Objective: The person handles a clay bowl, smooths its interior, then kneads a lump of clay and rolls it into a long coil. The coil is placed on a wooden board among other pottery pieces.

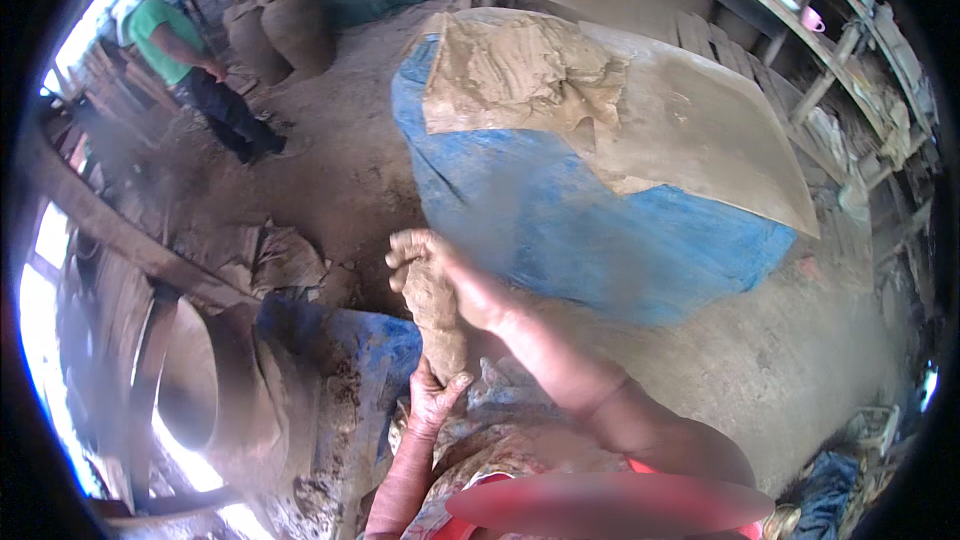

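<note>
Between my hands is a long, thick roll of grey-brown clay (437, 325), held up in front of my body. Its surface is lumpy and uneven. My left hand (436, 398) grips the lower end, thumb toward the right. The upper end is in my right hand (425, 252), whose fingers curl over it from the far side. Clay coats the fingers of both hands. Below them, a stained cloth (510, 445) covers my lap.
A blue tarp (590, 230) ahead lies under a clay-smeared sheet (700, 120) and a crumpled, clay-caked cloth (520, 70). Large clay jars (297, 28) stand at the back left near a person in green (165, 35). A big round pot (215, 380) is at the left.
</note>
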`<state>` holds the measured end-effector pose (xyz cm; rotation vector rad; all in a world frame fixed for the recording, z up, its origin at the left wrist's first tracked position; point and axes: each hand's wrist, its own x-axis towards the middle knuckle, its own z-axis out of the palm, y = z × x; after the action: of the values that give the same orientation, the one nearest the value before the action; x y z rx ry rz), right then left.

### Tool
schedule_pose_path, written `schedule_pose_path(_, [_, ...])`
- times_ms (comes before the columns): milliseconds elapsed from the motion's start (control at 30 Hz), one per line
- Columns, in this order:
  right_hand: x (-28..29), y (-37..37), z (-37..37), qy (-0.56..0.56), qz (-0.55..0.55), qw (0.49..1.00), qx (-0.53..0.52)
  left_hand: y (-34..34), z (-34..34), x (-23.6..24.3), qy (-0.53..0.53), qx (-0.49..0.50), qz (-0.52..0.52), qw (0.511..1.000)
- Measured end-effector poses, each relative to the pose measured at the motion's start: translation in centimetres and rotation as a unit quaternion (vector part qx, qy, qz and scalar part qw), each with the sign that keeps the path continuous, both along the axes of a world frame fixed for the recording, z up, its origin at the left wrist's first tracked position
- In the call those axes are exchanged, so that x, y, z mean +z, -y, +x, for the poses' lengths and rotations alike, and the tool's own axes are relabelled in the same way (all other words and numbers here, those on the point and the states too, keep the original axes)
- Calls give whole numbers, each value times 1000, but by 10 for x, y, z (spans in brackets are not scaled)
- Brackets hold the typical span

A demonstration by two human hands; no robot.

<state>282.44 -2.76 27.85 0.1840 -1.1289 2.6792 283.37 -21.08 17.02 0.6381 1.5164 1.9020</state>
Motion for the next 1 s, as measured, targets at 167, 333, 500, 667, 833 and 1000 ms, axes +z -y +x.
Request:
schedule_pose_path(167, [36, -3, 20, -169, 13, 979, -110, 1, 20, 37, -30, -10, 35, 999])
schedule_pose_path(333, [48, 13, 36, -65, 112, 988, -89, 2, 40, 56, -33, 18, -1, 999])
schedule_pose_path(500, [44, 37, 46, -31, 110, 982, -149, 9, 56, 53, -116, 54, -3, 992])
schedule_pose_path(667, [46, 44, 57, -67, 136, 968, -201, 11, 61, 39, -94, 51, 26, 994])
schedule_pose_path(833, [56, 33, 61, -144, 152, 973, -95, 22, 60, 43, -84, 46, 42, 995])
schedule_pose_path(1000, [39, 44, 70, -217, -22, 976, 19, 34, 62, 55, -47, 33, 47, 997])
